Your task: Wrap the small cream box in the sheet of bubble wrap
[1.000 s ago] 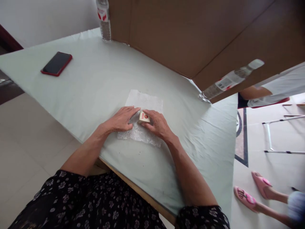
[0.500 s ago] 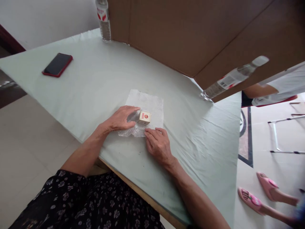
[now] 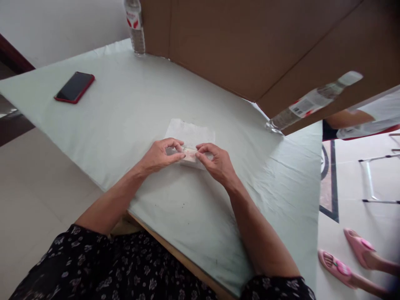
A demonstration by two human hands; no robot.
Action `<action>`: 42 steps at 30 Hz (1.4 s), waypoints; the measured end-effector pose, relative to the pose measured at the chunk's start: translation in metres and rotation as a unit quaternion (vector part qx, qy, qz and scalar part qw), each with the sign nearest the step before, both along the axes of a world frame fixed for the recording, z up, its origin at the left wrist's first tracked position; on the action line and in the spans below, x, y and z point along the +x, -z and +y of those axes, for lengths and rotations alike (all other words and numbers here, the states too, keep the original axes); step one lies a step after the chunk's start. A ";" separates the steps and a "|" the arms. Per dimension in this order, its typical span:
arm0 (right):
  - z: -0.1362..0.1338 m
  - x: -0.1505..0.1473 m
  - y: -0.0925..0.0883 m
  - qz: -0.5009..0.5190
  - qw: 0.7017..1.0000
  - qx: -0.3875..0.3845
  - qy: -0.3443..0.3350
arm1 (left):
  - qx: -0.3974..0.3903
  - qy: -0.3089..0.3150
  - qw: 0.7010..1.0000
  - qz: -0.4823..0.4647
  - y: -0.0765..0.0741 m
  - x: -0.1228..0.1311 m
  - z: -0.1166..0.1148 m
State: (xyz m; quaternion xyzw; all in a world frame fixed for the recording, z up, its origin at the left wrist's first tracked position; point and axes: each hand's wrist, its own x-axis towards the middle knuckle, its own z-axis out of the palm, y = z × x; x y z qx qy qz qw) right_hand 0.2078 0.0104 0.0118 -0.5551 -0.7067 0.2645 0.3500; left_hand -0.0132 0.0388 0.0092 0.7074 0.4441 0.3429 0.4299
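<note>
A small cream box [image 3: 189, 155] with faint red print lies on a sheet of clear bubble wrap [image 3: 190, 130] on the table. The near part of the sheet is folded up over the box, which shows hazily through the plastic. At the box's left side, my left hand [image 3: 161, 156] pinches the folded wrap between thumb and fingers. Opposite it, my right hand [image 3: 218, 161] is closed in a pinch on the wrap at the right. Part of the box is hidden by the fingertips and the plastic.
A pale green cloth covers the table [image 3: 125, 104]. A phone in a red case [image 3: 75, 87] lies at the left. Two water bottles [image 3: 136, 29] stand against a large brown cardboard panel [image 3: 218, 41]. At the right are another person's arm [image 3: 350, 118] and feet in pink slippers [image 3: 336, 266].
The near edge of the bubble wrap has been lifted and folded over the box. My right hand moved up beside the box, and both hands closed on the wrap.
</note>
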 end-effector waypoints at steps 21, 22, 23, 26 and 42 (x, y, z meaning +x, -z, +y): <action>-0.021 -0.013 0.016 0.041 0.999 -0.019 0.027 | -0.045 0.003 0.998 -0.042 0.005 0.005 -0.009; -0.022 -0.014 0.018 0.028 0.999 0.003 0.029 | -0.041 0.003 0.998 -0.046 0.006 0.006 -0.009; -0.023 -0.015 0.021 0.014 0.999 0.029 0.029 | -0.036 0.002 0.998 -0.049 0.006 0.006 -0.009; -0.025 -0.017 0.026 -0.016 0.995 0.099 0.017 | -0.023 -0.005 0.998 -0.057 0.007 0.007 -0.011; -0.026 -0.005 0.010 -0.124 0.970 0.172 0.120 | -0.043 -0.005 0.998 -0.053 0.010 0.007 -0.008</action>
